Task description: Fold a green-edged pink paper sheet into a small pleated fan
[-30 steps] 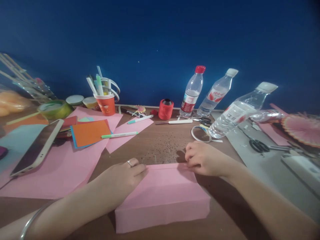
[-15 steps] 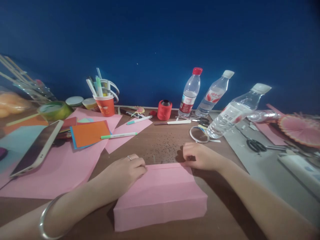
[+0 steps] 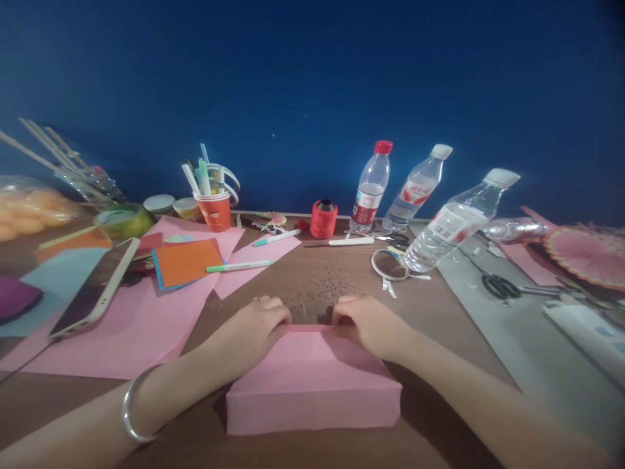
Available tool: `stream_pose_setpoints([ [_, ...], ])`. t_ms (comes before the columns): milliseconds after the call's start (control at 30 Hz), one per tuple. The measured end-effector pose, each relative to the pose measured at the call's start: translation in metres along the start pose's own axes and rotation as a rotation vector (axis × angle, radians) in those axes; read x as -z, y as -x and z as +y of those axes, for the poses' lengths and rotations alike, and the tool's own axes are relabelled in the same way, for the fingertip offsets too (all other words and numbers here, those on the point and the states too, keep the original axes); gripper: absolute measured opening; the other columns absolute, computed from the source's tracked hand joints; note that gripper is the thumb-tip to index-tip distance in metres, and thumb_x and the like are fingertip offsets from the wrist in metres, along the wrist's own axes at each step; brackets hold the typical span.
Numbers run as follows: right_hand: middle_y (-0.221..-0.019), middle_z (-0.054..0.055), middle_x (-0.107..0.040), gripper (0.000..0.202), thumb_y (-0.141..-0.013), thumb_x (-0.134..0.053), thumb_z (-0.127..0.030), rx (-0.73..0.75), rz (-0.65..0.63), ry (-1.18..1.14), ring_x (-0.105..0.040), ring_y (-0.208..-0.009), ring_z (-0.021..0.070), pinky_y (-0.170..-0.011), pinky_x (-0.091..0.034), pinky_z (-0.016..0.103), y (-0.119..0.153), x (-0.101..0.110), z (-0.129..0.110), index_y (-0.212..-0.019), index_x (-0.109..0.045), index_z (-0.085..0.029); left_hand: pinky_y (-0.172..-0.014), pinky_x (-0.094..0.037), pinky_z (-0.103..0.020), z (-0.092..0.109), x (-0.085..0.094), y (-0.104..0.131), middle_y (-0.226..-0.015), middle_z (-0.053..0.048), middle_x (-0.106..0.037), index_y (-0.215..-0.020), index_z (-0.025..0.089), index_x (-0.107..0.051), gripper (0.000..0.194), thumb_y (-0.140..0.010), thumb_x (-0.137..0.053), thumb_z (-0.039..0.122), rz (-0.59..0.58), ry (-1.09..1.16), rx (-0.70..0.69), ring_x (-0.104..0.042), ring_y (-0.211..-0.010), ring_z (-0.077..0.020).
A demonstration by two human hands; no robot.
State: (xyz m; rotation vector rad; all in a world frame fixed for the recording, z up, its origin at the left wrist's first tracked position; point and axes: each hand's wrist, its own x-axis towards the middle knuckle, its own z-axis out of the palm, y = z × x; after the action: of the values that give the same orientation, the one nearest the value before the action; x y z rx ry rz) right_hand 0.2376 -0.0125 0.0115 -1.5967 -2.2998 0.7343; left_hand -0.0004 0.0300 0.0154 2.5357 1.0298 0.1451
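Head view: pink paper (image 3: 315, 378) lies lower centre, its far edge pinched in curled fingers of left hand (image 3: 256, 332) and right hand (image 3: 374, 329); uneven pulling could skew it. Dark specks (image 3: 328, 281) on the table (image 3: 434, 306) beyond could catch underneath if it slides.

Obstacles beyond right hand (image 3: 368, 324): ring (image 3: 391, 278), bottles (image 3: 452, 223)

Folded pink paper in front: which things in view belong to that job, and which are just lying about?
Apparently in the job: folded pink paper; left hand and right hand, both at its far edge.

Apparently just lying about: phone; cup; red-capped bottle; red spool.
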Motion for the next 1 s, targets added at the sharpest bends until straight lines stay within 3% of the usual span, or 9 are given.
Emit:
stream_pose_setpoints([
  [133,-0.071,0.002,-0.059,0.019,-0.082,-0.054,-0.011,0.153,0.224,0.131,-0.052,-0.071,0.0148,-0.061,-0.036,0.025,0.002,-0.005,0.005,-0.065,-0.059,-0.017,-0.071,-0.042,-0.031,-0.003,0.003,0.0,-0.079,-0.001,-0.057,-0.074,0.017,-0.059,0.024,-0.089,-0.041,0.014,0.088,-0.128,-0.079,-0.052,-0.076,-0.0158],
  [300,-0.077,0.003,-0.065,0.017,-0.087,-0.051,-0.016,0.443,0.753,0.521,-0.056,-0.077,0.0188,-0.071,-0.036,0.035,0.027,0.011,-0.004,-0.08,-0.064,-0.025,-0.077,-0.045,-0.037,0.012,0.035,0.027,-0.082,-0.005,-0.061,-0.091,0.017,-0.062,0.023,-0.089,-0.04,0.01,0.539,-0.405,-0.397,-0.053,-0.081,-0.0194],
  [400,-0.078,-0.001,-0.066,0.019,-0.086,-0.055,-0.019,0.528,0.792,0.671,-0.058,-0.073,0.018,-0.07,-0.035,0.038,0.049,0.025,-0.011,-0.09,-0.063,-0.035,-0.08,-0.046,-0.038,0.024,0.043,0.049,-0.097,-0.005,-0.063,-0.111,0.021,-0.054,0.033,-0.084,-0.045,0.004,0.734,-0.434,-0.495,-0.054,-0.09,-0.0204],
  [467,-0.081,-0.003,-0.067,0.02,-0.086,-0.055,-0.017,0.591,0.769,0.702,-0.058,-0.072,0.016,-0.07,-0.035,0.037,0.057,0.025,-0.01,-0.091,-0.063,-0.034,-0.077,-0.047,-0.038,0.027,0.034,0.055,-0.093,-0.005,-0.063,-0.11,0.02,-0.054,0.033,-0.084,-0.044,0.004,0.678,-0.442,-0.523,-0.054,-0.089,-0.0207],
  [533,-0.083,-0.004,-0.068,0.018,-0.085,-0.055,-0.013,0.658,0.706,0.657,-0.057,-0.074,0.0143,-0.07,-0.036,0.035,0.056,0.014,-0.005,-0.083,-0.062,-0.028,-0.073,-0.047,-0.036,0.025,0.017,0.053,-0.079,-0.003,-0.06,-0.098,0.019,-0.058,0.024,-0.085,-0.044,0.005,0.52,-0.438,-0.527,-0.054,-0.08,-0.0193],
  [633,-0.082,0.001,-0.068,0.022,-0.088,-0.048,-0.009,0.663,0.478,0.55,-0.055,-0.08,0.0155,-0.073,-0.039,0.033,0.046,-0.011,0.008,-0.073,-0.06,-0.02,-0.065,-0.045,-0.032,0.017,-0.012,0.044,-0.072,-0.003,-0.054,-0.074,0.018,-0.057,0.026,-0.085,-0.038,0.003,0.247,-0.36,-0.433,-0.049,-0.068,-0.0169],
  [700,-0.076,0.003,-0.065,0.028,-0.091,-0.042,-0.01,0.632,0.354,0.496,-0.053,-0.076,0.0151,-0.071,-0.04,0.03,0.04,-0.023,0.015,-0.07,-0.058,-0.018,-0.063,-0.043,-0.031,0.012,-0.024,0.04,-0.073,-0.003,-0.053,-0.071,0.017,-0.055,0.026,-0.084,-0.038,0.002,0.16,-0.272,-0.377,-0.048,-0.067,-0.0163],
  [867,-0.084,0.004,-0.063,0.018,-0.092,-0.047,-0.021,0.535,0.17,0.387,-0.051,-0.076,0.0159,-0.071,-0.042,0.029,0.031,-0.024,0.013,-0.082,-0.061,-0.016,-0.068,-0.042,-0.03,0.011,-0.027,0.038,-0.076,-0.003,-0.052,-0.078,0.017,-0.058,0.024,-0.087,-0.039,0.006,0.086,-0.211,-0.32,-0.049,-0.073,-0.0169],
  [1000,-0.084,0.004,-0.062,0.016,-0.091,-0.047,-0.021,0.539,0.108,0.347,-0.051,-0.076,0.0163,-0.069,-0.042,0.028,0.025,-0.02,0.005,-0.089,-0.061,-0.016,-0.066,-0.04,-0.033,0.016,-0.024,0.034,-0.078,-0.003,-0.054,-0.081,0.018,-0.059,0.018,-0.087,-0.044,0.01,0.029,-0.292,-0.31,-0.05,-0.074,-0.0189],
])
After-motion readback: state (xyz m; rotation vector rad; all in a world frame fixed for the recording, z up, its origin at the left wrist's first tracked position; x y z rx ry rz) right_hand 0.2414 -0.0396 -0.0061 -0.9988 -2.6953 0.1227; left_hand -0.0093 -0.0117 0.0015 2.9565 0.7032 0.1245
